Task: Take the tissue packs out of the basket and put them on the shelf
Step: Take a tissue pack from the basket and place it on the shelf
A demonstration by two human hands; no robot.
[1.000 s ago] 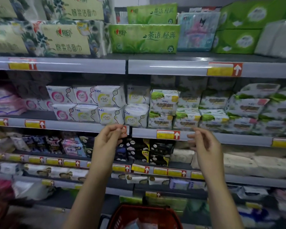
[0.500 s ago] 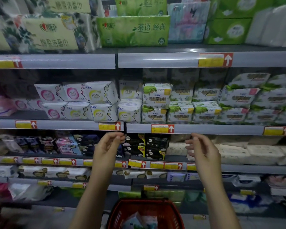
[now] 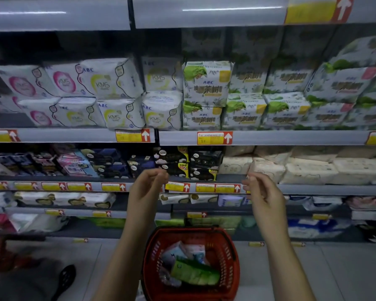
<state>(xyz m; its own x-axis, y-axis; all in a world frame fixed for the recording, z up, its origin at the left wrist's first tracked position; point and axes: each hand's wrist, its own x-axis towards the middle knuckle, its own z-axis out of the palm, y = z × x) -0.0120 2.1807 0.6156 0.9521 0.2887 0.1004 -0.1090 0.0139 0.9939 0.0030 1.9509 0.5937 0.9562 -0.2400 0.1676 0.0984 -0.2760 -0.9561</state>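
Change noted: against the earlier frames, both grips are lowered by one shelf level, from the edge under the white pad packs to the next price-tag rail point(image 3: 204, 188) down. The view is also tipped downward, so the red basket point(image 3: 227, 253) is now seen whole.

Nothing is held in any frame. It is judged that a placement is over and the reach back to the basket is starting.

Left grip point(image 3: 147, 187): raised, fingers loosely curled toward the thumb, empty. Right grip point(image 3: 263, 196): raised level with it, fingers relaxed and slightly bent, empty.

Task items: the green tissue pack point(image 3: 193, 273) and the pale packs point(image 3: 178, 253) lie in the basket, below and between the two grips, well apart from both. Cream tissue packs point(image 3: 308, 170) are shelved just above and outboard of the right grip.
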